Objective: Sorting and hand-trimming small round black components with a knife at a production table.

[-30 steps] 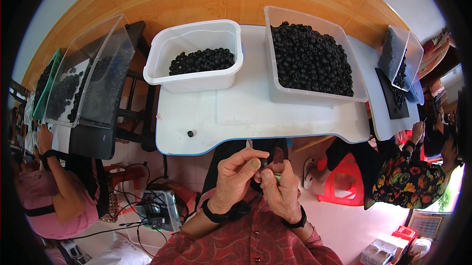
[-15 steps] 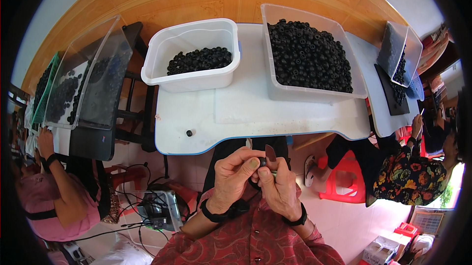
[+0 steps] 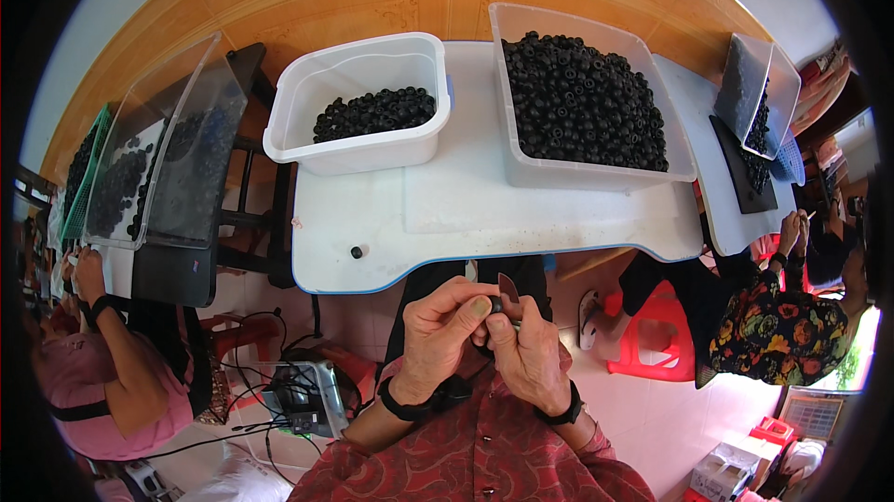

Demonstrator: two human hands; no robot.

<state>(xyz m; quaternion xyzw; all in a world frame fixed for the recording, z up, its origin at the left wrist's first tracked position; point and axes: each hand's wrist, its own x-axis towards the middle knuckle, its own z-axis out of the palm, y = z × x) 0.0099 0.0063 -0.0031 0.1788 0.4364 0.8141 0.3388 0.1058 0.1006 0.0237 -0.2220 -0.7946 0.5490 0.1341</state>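
Grip: left hand (image 3: 445, 323) pinches small black piece (image 3: 494, 305) | right hand (image 3: 531, 353) closed round knife (image 3: 509, 295), blade up beside the piece (touching or not, I can't tell remotely) | piece sits nearer me than white table (image 3: 466, 209) | white carton (image 3: 722, 474), lower right: print too small for me to read
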